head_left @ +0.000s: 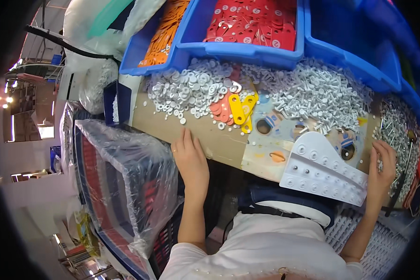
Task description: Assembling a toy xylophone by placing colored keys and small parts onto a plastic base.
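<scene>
At the table edge, my left hand (191, 161) reaches with outstretched fingers toward a small white plastic disc (183, 121). Nothing shows in that hand. A large heap of white discs (186, 88) lies beyond it. My right hand (383, 165) is beside the right end of a white plastic panel (324, 170) and the near part of a pile of small metallic pieces (399, 128). Its thumb and fingers are apart, and I see nothing held. Rows of round recesses cover the panel, two with silvery pieces in them. The panel juts past the table's front edge.
White pegs (320, 95) are heaped at the back. Yellow strips (237, 109) and coral strips (221, 109) lie mid-table. Blue bins (242, 50) stand behind, two holding orange and red pieces. A plastic-wrapped striped bag (126, 172) is at left. The board (266, 161) has round holes.
</scene>
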Demonstrator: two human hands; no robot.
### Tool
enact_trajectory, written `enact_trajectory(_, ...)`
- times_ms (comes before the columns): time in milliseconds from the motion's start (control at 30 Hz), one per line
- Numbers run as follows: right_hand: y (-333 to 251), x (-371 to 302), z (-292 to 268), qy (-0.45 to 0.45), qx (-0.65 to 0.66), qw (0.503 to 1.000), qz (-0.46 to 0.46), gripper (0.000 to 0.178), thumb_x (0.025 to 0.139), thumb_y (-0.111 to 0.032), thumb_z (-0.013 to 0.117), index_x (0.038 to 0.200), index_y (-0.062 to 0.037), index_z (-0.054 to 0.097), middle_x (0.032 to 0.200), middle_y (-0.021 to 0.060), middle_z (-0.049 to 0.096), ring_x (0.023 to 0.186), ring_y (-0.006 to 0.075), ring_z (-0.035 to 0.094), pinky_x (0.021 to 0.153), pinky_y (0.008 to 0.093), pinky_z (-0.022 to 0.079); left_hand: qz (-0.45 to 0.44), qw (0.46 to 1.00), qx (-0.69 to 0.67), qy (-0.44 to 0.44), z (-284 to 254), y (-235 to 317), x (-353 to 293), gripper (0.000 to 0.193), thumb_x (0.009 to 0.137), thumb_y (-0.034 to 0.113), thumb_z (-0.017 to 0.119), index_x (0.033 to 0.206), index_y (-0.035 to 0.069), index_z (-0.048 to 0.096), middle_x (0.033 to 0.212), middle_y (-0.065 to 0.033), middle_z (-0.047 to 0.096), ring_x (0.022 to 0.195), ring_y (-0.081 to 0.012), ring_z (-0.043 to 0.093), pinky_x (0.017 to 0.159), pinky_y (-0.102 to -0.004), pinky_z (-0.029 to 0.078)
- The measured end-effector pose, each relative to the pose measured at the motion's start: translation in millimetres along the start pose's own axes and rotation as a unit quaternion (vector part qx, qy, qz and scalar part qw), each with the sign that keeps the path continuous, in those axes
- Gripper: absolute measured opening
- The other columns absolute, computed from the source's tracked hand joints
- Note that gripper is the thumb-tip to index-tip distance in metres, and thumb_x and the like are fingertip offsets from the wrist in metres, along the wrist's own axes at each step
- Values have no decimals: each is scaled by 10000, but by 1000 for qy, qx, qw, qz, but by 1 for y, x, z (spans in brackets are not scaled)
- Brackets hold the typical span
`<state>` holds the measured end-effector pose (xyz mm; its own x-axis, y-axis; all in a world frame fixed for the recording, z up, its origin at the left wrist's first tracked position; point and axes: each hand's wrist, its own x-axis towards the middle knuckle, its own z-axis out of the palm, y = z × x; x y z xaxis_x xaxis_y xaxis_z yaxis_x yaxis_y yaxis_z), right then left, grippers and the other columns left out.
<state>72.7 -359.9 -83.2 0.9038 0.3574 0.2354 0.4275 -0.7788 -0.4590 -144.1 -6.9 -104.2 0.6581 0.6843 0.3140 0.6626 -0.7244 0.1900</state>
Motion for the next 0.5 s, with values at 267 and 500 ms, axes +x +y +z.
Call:
enact_trajectory(267, -2, -2, -17, 41, -2, 998, 56, 111, 868, -17, 630, 973, 4, 657, 1029, 130, 649, 1004, 272, 613, 904, 333, 457, 60, 998, -36, 7, -8, 13, 19, 281, 929, 88, 552, 1173, -45, 596, 1158, -238, 599, 1088, -390, 546, 973, -458, 403)
enact_trajectory(500, 20, 24, -11, 41, -79, 996, 2, 89, 800, -36, 678, 885, -15, 659, 943, 109, 611, 938, 296, 575, 820, 368, 461, 268, 867, -351, -229, -20, 152, 54, 303, 829, -17, 662, 1130, -9, 625, 1086, -153, 618, 1007, -300, 591, 864, -382, 467)
